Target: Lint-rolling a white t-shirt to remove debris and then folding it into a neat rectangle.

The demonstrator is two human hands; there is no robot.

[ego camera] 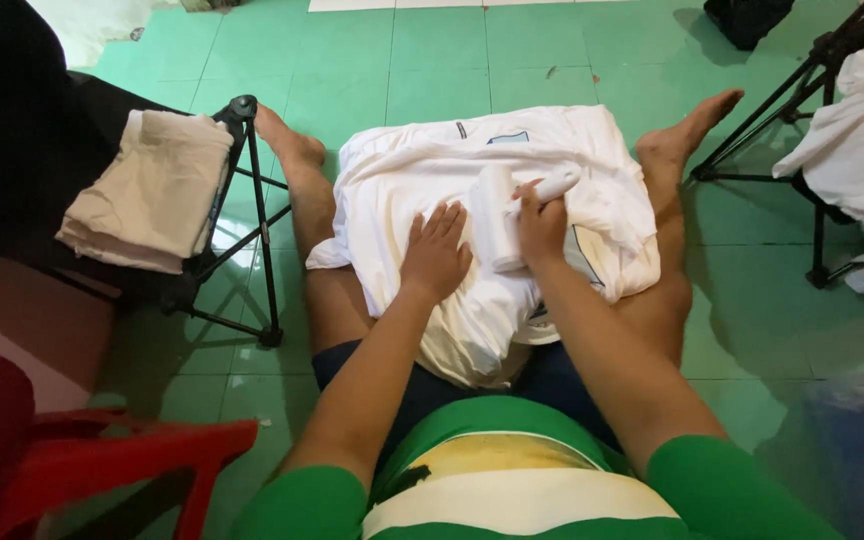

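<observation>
1. Across the person's lap in the head view, a white shirt (512, 190) lies rumpled. The left hand (435, 252), fingers together, presses it flat; the right hand (542, 222) grips a lint roller (497, 215) at 1 o'clock from the left.
2. Loose folds at 3 o'clock could bunch under the roller and snag.
3. Shirt looks soft and creased, with a pale blue patch.

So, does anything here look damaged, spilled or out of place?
Nothing stands out. The white garment lies rumpled over the legs, the left hand flat on it, the right hand holding a lint roller.
</observation>
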